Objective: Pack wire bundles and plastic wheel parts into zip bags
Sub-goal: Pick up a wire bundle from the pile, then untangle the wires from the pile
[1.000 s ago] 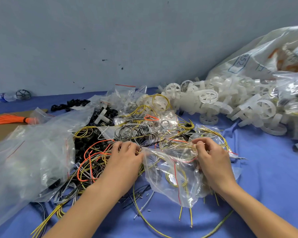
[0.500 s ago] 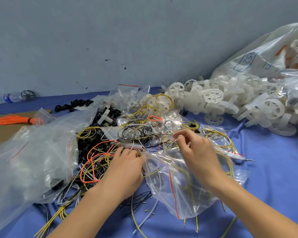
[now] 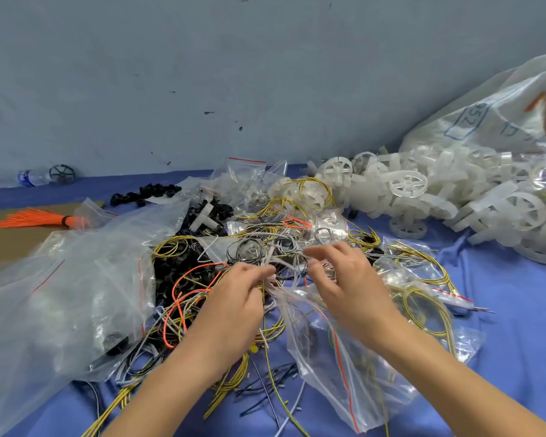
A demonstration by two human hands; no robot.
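A: Item one, far left: large crumpled clear plastic bag with dark parts inside, lying on the blue-covered table. Not in play.

B: Next?

A: Item two: your left hand. Its grip is clenched on a thin bunch of grey and yellow wires at the fingertips, just above the tangled heap.

B: And the bag?

A: Item three: small clear zip bag with red seal line, lying right of that hand, long axis running from the wires down toward you, mouth at the far end beside the bunch.

B: The right?

A: Item four: your right hand, fingers loosely spread over the bag's mouth, grasping nothing that shows. It's nearer the opening, so it likely spreads it.

B: Last?

A: Item five, far right: heap of white plastic spoked wheels, well apart.
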